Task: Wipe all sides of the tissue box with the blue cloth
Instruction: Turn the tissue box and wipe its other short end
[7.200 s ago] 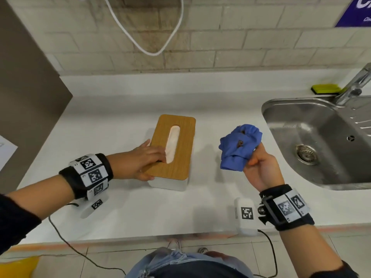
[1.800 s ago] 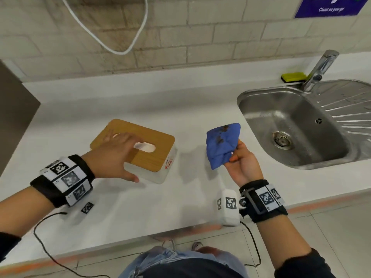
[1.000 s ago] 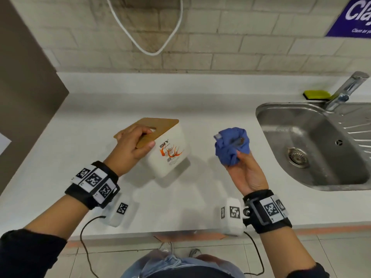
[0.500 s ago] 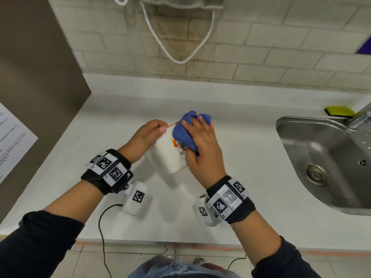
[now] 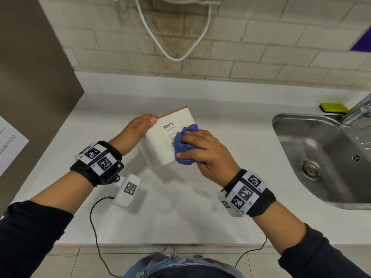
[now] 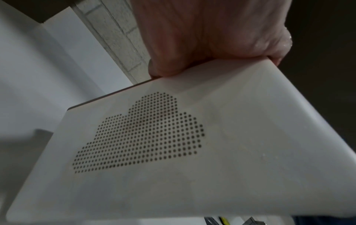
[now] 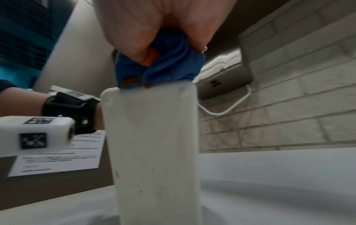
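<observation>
A white tissue box (image 5: 160, 141) with a wooden lid is held tilted above a white counter (image 5: 180, 207), one short end turned up toward the viewer. That end is printed "DIY TISSUE BOX". In the head view the box looks lifted clear of the counter, though its lowest corner is hard to judge. The left wrist view shows a long side of the box (image 6: 192, 152) pierced with small holes in a cloud shape; the right wrist view shows its plain white underside (image 7: 154, 144) with faint reddish marks.

The left hand (image 5: 138, 129) grips the box along its upper left edge, fingers curled over the lid side. The right hand (image 5: 204, 151) is closed around a bunched blue cloth (image 5: 184, 149) and presses it against the printed end of the box (the cloth covers the lower right part of that face). Brown stains show on the cloth (image 7: 163, 68) from below.

Both wrists wear black bands with square black-and-white markers. To the right, well apart from the box, a steel sink (image 5: 321, 157) is set into the counter, with a tap (image 5: 359, 109) and a yellow-green sponge (image 5: 333, 107) behind it. A white cable (image 5: 174, 51) loops down the brick wall
</observation>
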`<action>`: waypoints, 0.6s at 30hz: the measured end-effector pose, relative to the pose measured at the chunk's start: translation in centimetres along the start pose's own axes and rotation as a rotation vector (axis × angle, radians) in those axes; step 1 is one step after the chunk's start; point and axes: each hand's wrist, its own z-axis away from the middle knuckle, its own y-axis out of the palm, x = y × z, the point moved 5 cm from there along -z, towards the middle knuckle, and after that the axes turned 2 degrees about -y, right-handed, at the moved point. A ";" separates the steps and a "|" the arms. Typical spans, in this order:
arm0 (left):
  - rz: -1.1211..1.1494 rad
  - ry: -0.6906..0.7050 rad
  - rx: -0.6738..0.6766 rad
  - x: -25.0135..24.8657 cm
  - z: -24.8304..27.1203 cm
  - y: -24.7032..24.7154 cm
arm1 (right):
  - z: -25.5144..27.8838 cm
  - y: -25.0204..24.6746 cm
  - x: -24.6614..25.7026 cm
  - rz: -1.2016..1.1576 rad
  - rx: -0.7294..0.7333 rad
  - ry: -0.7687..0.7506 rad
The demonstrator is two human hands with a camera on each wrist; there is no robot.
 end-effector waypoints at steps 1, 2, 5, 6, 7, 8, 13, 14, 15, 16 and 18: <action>-0.010 -0.008 -0.005 0.1 -0.1 -0.1 | 0.6 -0.7 -0.7 0.010 -0.011 0.052; -0.014 -0.016 -0.009 0.2 -0.2 -0.3 | 1.2 -1.5 -1.5 0.029 -0.023 0.120; -0.008 -0.008 -0.006 0.4 -0.3 -0.3 | 3.9 -3.6 -4.3 -0.032 -0.134 0.409; -0.013 0.005 -0.002 0.3 -0.3 -0.2 | 4.5 -4.3 -4.9 -0.084 -0.208 0.509; -0.016 0.015 0.000 0.2 -0.2 -0.1 | 4.5 -4.9 -4.9 -0.120 -0.266 0.555; -0.017 0.018 0.001 0.3 -0.2 -0.1 | 3.9 -5.2 -4.2 -0.141 -0.307 0.548; 0.025 0.020 0.002 -0.1 0.0 0.2 | -2.4 -3.5 2.0 0.036 -0.204 0.198; 0.034 0.024 0.008 -0.2 0.2 0.3 | -3.3 -2.5 2.7 0.057 -0.149 0.151; 0.035 0.023 0.016 -0.2 0.3 0.4 | -4.0 -1.5 3.2 0.078 -0.089 0.122; 0.031 0.020 0.022 -0.3 0.4 0.5 | -4.1 -0.6 3.2 0.097 -0.050 0.112; -0.001 0.006 0.010 -0.4 0.5 0.5 | -3.0 0.0 2.1 0.099 -0.006 0.138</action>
